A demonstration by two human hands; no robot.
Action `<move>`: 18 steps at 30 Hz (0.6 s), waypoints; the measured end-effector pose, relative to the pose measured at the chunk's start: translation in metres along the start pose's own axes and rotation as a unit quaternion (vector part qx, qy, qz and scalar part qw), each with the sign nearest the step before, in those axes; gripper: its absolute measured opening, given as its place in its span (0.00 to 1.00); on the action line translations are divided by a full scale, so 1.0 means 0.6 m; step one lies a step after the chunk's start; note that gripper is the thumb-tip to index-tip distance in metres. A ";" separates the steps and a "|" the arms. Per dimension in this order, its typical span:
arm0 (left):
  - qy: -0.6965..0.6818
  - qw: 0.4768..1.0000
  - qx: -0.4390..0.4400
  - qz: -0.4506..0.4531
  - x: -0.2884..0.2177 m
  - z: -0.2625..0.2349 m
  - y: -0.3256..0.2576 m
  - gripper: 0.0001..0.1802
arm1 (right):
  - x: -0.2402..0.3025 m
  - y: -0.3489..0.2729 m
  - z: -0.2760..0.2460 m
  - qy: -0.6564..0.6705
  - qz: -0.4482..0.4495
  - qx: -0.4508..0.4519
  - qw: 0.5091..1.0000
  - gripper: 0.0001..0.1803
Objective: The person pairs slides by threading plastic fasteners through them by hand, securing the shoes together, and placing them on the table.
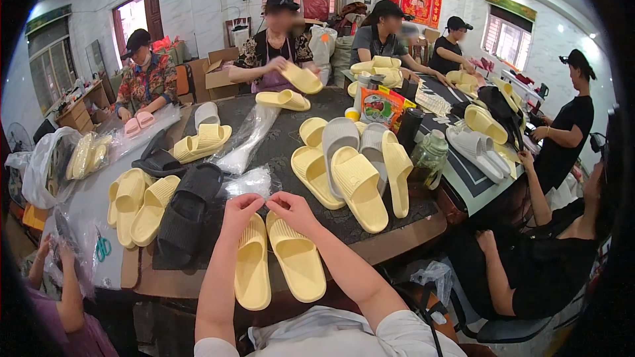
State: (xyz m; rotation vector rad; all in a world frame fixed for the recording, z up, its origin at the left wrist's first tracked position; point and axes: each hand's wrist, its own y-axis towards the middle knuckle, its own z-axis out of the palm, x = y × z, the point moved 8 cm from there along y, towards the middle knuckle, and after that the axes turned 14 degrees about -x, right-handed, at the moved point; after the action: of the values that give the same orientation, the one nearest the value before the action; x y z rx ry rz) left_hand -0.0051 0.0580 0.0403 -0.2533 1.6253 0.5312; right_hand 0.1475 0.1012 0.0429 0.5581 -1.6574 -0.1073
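Observation:
Close together at the table's near edge, my left hand [241,215] and my right hand [292,213] are both closed in a pinch, fingertips almost meeting. What they pinch is too small to make out. Just beyond them lies a pile of clear plastic bags [248,182]. Below my hands is a pair of pale yellow slide slippers, the left slipper [253,274] and the right slipper [296,261], toe ends up under my fingers. Black slippers [188,215] rest beside my left forearm, and a yellow slipper [358,188] leans among others to my right.
More yellow slippers [129,198] lie at the left, near green-handled scissors [102,247]. A glass jar [430,157], a dark bottle [410,129] and an orange pouch [380,107] stand to the right. Several co-workers sit or stand around; one across holds a yellow slipper [302,79].

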 end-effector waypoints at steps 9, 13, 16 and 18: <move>-0.050 0.995 -0.082 -0.008 0.006 -0.022 0.008 0.12 | -0.017 0.002 -0.008 0.017 0.014 -0.050 0.999 0.09; -0.013 0.999 -0.038 -0.025 0.011 -0.013 0.005 0.12 | -0.005 0.000 -0.005 0.024 0.004 -0.036 0.999 0.08; 0.031 0.999 0.016 -0.012 0.007 -0.003 -0.003 0.12 | -0.006 0.000 0.007 0.028 0.007 -0.016 0.999 0.08; 0.024 0.999 -0.026 -0.013 -0.004 -0.009 -0.005 0.12 | -0.012 0.002 0.000 0.038 -0.004 -0.044 0.998 0.07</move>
State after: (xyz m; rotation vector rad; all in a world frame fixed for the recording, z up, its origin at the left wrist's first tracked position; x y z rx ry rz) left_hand -0.0080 0.0527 0.0426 -0.3277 1.6549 0.5525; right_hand 0.1475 0.1049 0.0370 0.4962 -1.5682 -0.1617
